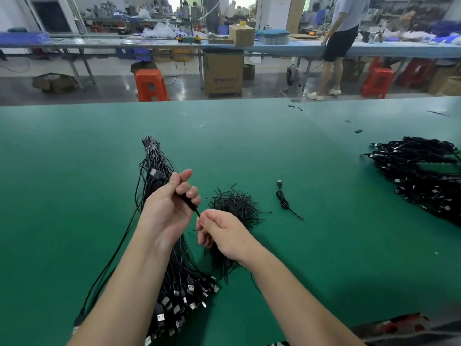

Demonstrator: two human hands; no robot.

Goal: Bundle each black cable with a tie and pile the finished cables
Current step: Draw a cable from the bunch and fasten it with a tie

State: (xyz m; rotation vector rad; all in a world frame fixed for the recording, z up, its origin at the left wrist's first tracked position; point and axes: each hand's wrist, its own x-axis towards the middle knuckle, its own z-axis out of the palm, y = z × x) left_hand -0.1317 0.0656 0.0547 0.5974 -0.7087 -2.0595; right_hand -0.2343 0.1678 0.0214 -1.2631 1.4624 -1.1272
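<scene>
Black cable, coiled into a small bundle, sits in the left hand, whose fingers are curled round it above the green table; its USB plug pokes out past the knuckles toward the far side. Just beside it, the right hand pinches a thin black tie at the bundle's lower end, fingers curled in. Under the left forearm lies a long sheaf of unbundled cables, bound near its far end, with USB plugs fanned out at the near end. A heap of loose ties lies beneath and beyond the right hand. One bundled cable lies alone to the right, and a pile of finished cables rests at the table's right edge.
</scene>
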